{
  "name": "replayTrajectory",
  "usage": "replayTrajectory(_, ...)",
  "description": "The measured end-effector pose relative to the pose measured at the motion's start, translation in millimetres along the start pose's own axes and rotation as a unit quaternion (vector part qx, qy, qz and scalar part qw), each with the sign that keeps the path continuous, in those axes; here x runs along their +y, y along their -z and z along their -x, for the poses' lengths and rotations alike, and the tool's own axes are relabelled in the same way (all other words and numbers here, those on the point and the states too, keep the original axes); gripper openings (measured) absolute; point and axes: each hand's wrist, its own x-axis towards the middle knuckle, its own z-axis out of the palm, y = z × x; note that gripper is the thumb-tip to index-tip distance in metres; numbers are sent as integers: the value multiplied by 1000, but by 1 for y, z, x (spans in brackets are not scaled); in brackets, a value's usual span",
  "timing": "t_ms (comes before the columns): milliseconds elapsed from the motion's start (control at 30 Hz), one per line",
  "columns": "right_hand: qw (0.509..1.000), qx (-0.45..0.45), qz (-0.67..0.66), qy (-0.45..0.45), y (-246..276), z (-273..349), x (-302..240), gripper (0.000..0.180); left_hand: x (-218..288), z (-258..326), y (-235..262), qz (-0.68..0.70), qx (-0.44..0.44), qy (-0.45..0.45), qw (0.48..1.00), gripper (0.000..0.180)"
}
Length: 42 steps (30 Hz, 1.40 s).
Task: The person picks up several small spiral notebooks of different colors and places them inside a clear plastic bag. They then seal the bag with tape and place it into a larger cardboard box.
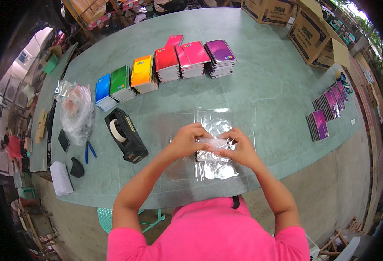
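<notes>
A sheet of clear plastic film point(216, 171) lies on the table in front of me, shiny and creased. On its middle sits a small whitish block, mostly hidden by my hands and the film; its kind does not show clearly. My left hand point(189, 140) pinches the film at the block's left side, with the fingers curled. From the other side my right hand point(238, 148) grips the film too, its thumb near the left fingertips. To the left of my hands stands a black tape dispenser point(129, 138) with a roll of tape.
Stacked spiral notebooks in blue, green, yellow point(142, 71), red, pink and purple point(220, 52) stand across the far side. Several purple notebooks point(317, 125) lie at right. Cardboard boxes point(311, 37) stand at far right. A plastic bag point(76, 114) and blue-handled pliers point(89, 152) lie left.
</notes>
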Motion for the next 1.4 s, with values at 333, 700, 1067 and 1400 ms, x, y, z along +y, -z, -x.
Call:
replayTrajectory(333, 912, -133, 302, 242, 4, 25, -41, 36, 48, 41, -11, -341, -50, -145, 927, 28)
replayTrajectory(700, 857, 22, 340, 387, -9, 47, 14, 30, -50, 130, 44, -110, 621, 241, 738, 22)
replayTrajectory(1067, 851, 28, 353, 387, -9, 45, 13, 33, -62, 172, 7, 257, 566, 341, 705, 34)
replayTrajectory(1400, 910, -65, 201, 356, -12, 29, 14, 40, 43, 110, -53, 314, 434, 295, 791, 25)
